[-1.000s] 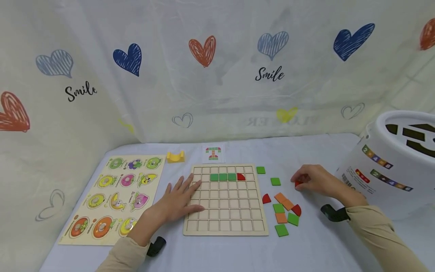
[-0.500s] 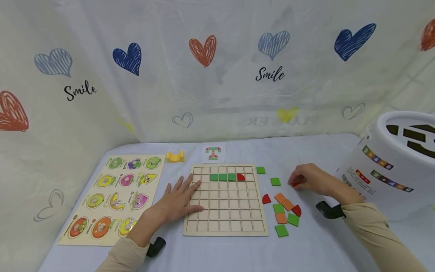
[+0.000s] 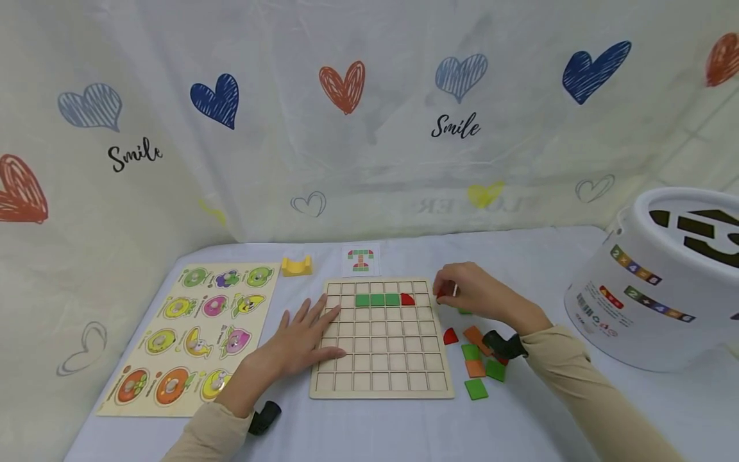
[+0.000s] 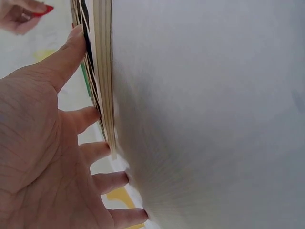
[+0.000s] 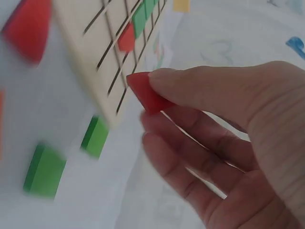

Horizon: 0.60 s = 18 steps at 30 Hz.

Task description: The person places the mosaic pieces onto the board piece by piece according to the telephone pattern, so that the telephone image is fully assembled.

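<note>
A pale wooden grid board lies on the white table. Three green square tiles and a red quarter-round tile sit in a row in its upper cells. My left hand rests with spread, straight fingers on the board's left edge; in the left wrist view its thumb lies along that edge. Just off the board's upper right edge, my right hand pinches another red quarter-round tile between thumb and fingers. In the right wrist view, two loose green tiles lie below the held piece.
Loose green, orange and red tiles lie right of the board, partly under the right wrist. A pattern card and a yellow block stand behind. A fruit puzzle board lies left, a white bucket right.
My right hand has moved left from near the bucket to the board's upper right edge, carrying the red tile. My left hand has stayed in place.
</note>
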Each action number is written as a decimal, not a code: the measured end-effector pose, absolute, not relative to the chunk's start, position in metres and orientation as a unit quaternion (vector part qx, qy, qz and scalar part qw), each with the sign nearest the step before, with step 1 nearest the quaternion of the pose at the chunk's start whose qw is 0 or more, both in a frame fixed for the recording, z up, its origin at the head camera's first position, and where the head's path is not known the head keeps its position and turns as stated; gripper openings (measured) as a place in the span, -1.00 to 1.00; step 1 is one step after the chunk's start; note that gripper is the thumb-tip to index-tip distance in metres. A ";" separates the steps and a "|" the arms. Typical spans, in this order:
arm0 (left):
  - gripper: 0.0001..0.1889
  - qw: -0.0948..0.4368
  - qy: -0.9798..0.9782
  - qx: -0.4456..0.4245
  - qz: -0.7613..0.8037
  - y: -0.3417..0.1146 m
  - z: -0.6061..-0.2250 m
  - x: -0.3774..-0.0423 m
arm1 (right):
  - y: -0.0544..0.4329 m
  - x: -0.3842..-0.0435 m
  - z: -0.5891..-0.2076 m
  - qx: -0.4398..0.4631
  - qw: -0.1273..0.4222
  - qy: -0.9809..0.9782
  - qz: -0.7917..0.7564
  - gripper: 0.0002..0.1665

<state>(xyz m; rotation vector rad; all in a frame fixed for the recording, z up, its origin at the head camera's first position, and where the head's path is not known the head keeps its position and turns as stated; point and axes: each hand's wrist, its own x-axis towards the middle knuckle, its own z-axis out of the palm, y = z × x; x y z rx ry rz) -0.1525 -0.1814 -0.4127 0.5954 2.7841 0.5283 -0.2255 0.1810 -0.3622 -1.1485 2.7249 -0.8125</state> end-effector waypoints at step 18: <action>-0.06 0.125 0.960 0.199 0.154 -0.183 -0.422 -0.155 | 0.080 -0.247 -0.383 -0.468 0.056 0.799 -0.374 -0.89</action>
